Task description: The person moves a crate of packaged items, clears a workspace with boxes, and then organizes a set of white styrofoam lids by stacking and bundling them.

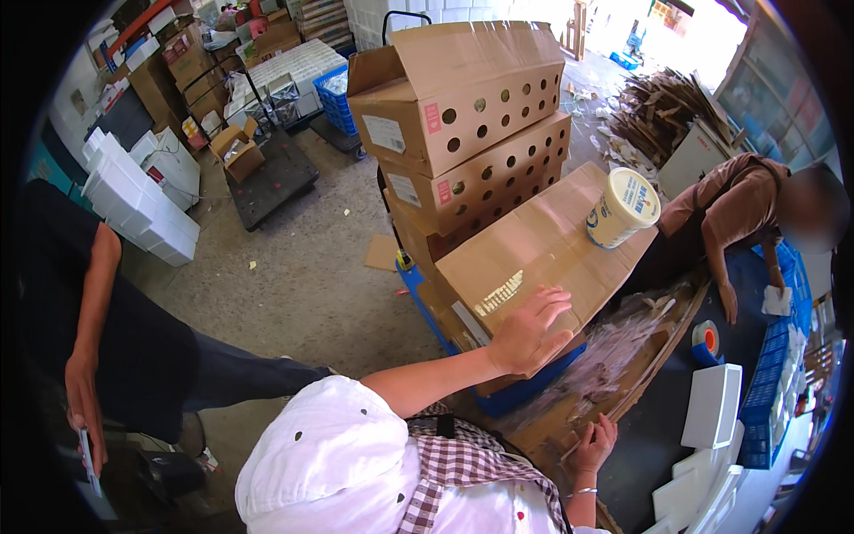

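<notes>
My left hand reaches out over the near end of a closed cardboard box, fingers spread and holding nothing. A torn, pale label patch marks the box top just beyond the fingers. A cream-coloured lidded plastic tub, bearing writing, stands on the far end. My right hand, with a bracelet at the wrist, is at the cardboard-lined edge of the dark work table. Its fingers are partly curled; whether they grip anything cannot be made out. Crumpled clear plastic film lies between the box and the table.
Behind the box rises a stack of cardboard cartons with round holes. The table bears a tape roll, white foam boxes and blue crates. One co-worker leans over it; another person stands at left. A platform trolley stands behind.
</notes>
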